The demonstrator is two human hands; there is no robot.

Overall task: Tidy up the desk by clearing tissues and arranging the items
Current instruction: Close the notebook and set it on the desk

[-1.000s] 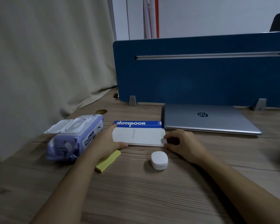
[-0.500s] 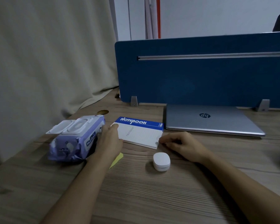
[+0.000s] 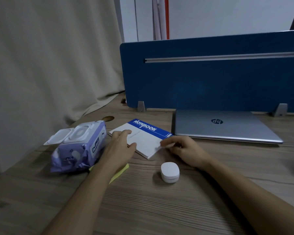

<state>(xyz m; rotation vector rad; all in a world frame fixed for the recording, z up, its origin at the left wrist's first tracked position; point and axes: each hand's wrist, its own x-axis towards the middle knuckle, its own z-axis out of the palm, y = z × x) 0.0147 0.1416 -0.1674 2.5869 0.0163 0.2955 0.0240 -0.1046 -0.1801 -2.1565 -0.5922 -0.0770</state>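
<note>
Head view: notebook (image 3: 143,138), skewed at desk centre, left hand (image 3: 119,150) flat on its 9 o'clock edge, right hand (image 3: 185,150) pinching its 3 o'clock corner, apparently to square it.

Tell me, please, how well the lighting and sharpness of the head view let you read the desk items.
Head view: dim, bluish light, soft overall; NOTEBOOK lettering on the notebook and the laptop logo stay legible; the wipes pack print is blurry; wide-angle bending at the edges.
</note>
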